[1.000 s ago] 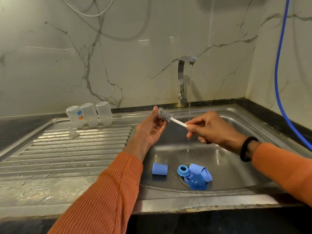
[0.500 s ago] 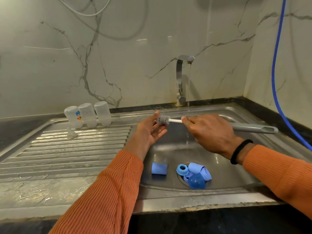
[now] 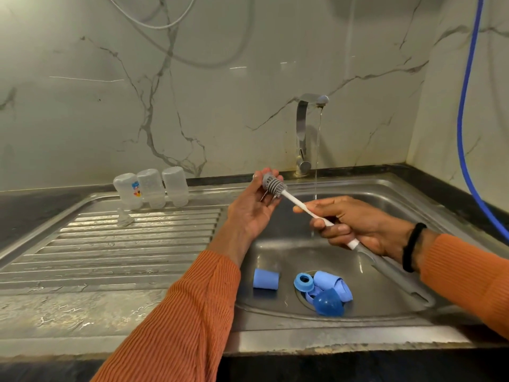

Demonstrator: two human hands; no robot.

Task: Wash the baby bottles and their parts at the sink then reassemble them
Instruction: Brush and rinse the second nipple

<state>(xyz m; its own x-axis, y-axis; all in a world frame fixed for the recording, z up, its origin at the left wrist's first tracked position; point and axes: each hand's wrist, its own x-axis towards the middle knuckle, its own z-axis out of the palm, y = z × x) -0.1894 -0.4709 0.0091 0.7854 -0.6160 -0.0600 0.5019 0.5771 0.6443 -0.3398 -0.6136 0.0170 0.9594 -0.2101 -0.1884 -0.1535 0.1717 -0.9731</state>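
Washing stage, partly complete. Three clear bottle bodies (image 3: 152,191) stand inverted at the back of the draining board (image 3: 110,244), left of centre, one clear teat (image 3: 124,218) just in front of them. Blue caps and collars (image 3: 322,288) lie in the sink basin (image 3: 358,307) around the drain, apparently unwashed. The right hand (image 3: 358,226) grips the bottle brush (image 3: 303,206); the left hand (image 3: 254,206), fingers loosely curled, cups its bristle head. The tap (image 3: 305,133) runs. Reassembly has not begun.
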